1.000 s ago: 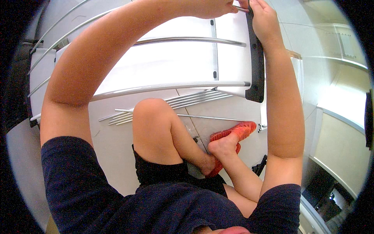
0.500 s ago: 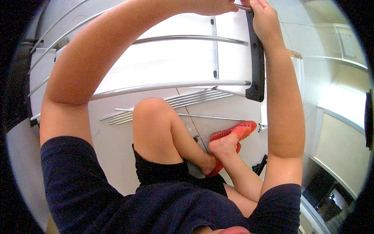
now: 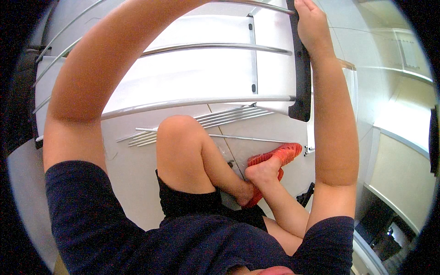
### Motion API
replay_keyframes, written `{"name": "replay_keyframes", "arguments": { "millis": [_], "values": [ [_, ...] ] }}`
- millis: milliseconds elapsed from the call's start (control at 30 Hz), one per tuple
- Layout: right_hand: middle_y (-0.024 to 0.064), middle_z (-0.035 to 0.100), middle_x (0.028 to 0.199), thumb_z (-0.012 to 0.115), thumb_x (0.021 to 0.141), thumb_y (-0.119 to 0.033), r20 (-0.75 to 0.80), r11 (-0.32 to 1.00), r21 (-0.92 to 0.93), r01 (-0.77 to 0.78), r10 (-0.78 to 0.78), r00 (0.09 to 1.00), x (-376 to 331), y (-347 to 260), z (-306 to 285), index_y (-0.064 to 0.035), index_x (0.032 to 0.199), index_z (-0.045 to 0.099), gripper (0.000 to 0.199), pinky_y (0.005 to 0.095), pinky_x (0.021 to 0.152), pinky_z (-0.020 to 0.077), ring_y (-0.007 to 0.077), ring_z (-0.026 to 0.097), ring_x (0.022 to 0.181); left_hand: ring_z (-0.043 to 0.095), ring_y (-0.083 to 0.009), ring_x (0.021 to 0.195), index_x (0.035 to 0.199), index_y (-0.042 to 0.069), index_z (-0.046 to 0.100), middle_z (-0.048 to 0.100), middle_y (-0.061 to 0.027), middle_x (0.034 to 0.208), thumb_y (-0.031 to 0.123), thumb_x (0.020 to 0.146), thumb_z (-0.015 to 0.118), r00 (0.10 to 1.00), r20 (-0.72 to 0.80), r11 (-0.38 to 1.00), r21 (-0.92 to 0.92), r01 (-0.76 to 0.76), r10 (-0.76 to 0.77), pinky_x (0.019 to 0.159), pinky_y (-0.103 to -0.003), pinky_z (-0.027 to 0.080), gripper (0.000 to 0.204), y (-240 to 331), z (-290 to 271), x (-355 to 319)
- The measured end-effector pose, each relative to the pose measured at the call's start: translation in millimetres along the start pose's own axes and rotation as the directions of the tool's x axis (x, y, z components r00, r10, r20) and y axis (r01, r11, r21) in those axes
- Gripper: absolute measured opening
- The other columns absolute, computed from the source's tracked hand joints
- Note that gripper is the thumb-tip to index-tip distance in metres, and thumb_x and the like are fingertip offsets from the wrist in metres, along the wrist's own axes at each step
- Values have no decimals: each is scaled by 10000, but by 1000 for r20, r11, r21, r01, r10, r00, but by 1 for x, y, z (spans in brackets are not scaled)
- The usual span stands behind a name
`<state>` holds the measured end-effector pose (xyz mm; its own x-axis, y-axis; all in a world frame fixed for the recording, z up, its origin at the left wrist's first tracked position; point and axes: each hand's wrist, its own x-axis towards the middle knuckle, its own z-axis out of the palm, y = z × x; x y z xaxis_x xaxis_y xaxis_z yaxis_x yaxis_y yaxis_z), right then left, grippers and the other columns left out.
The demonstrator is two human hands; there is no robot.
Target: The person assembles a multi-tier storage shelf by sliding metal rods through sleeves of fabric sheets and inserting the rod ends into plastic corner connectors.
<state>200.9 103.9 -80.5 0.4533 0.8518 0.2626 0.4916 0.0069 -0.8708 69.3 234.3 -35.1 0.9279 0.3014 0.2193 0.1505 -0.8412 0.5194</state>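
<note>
A rack (image 3: 197, 78) with white panels and silver tubes stretches across the upper part of the view. Its tubes run into a long black end piece (image 3: 301, 68) on the right. My right hand (image 3: 314, 23) is closed on the outer edge of that end piece near the top, its fingertips pressed together against it. One silver tube (image 3: 256, 4) meets the end piece beside this hand. My left arm reaches up over the rack, and its hand lies beyond the top edge, out of sight.
Several loose silver tubes (image 3: 229, 117) lie on the tiled floor under the rack, by my bent knee and red shoes (image 3: 279, 153). A white cabinet (image 3: 398, 169) stands to the right. Another black end piece (image 3: 34, 101) closes the rack's left side.
My left hand, earlier by the black end piece at the top, has moved left and out of view, uncovering a tube there. The right hand has stayed in place.
</note>
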Motion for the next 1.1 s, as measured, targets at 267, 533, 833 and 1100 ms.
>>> {"name": "replay_keyframes", "arguments": {
  "millis": [267, 533, 833, 1100],
  "values": [
    [114, 626, 1038, 406, 936, -113, -27, 998, -63, -28, 26, 999, 1, 3, -1, 59, 1182, 544, 330, 256, 874, 409, 164, 552, 965, 616, -320, 891, 890, 66, 675, 664, -141, 902, 134, 770, 642, 986, -164, 992, 124, 6, 14, 780, -401, 483, 141, -41, 28, 47],
    [123, 633, 1023, 400, 934, -105, 2, 997, -55, 46, -46, 999, -1, -2, 1, 51, 1162, 560, 319, 271, 877, 413, 171, 557, 960, 626, -311, 799, 844, 72, 703, 659, -156, 828, 112, 754, 638, 969, -207, 989, 88, -120, 136, 715, -389, 489, 119, -52, 31, 51],
    [118, 634, 1014, 399, 937, -109, 2, 1000, -20, 24, -24, 1000, -1, -2, 2, 48, 1159, 564, 318, 265, 864, 418, 164, 558, 948, 616, -342, 819, 867, 66, 704, 658, -170, 851, 147, 758, 656, 973, -195, 981, 170, -89, 123, 730, -402, 484, 144, -43, 27, 44],
    [107, 636, 1005, 408, 939, -121, -20, 998, -43, -43, 42, 999, -2, -8, 6, 40, 1159, 568, 317, 265, 857, 418, 162, 558, 939, 615, -316, 830, 849, 46, 685, 654, -161, 838, 90, 751, 644, 934, -302, 978, 137, -156, 191, 746, -401, 481, 115, -44, 18, 36]
  ]
}}
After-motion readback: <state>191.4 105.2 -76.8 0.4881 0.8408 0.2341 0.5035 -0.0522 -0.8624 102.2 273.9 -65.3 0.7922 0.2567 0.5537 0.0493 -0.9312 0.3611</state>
